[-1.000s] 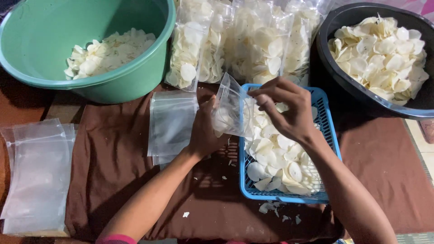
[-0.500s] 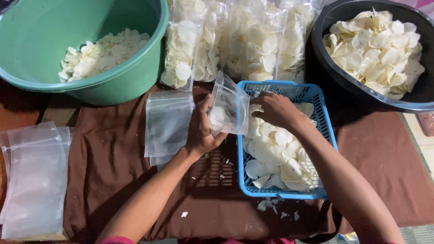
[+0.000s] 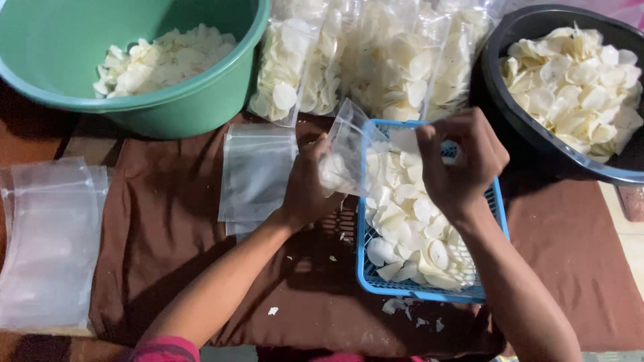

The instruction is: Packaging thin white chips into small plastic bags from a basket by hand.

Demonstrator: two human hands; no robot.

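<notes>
Left hand (image 3: 305,191) pinches the floppy bag (image 3: 345,154) open, right hand (image 3: 459,161) fingers curled around chips (image 3: 409,214), so 1 sloppy drop could miss the mouth and scatter them.

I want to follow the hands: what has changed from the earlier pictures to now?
The right hand dipped into the blue basket and has now lifted above the chips. The left hand kept holding the small clear bag open beside the basket. The green basin and black bowl stayed put.
</notes>
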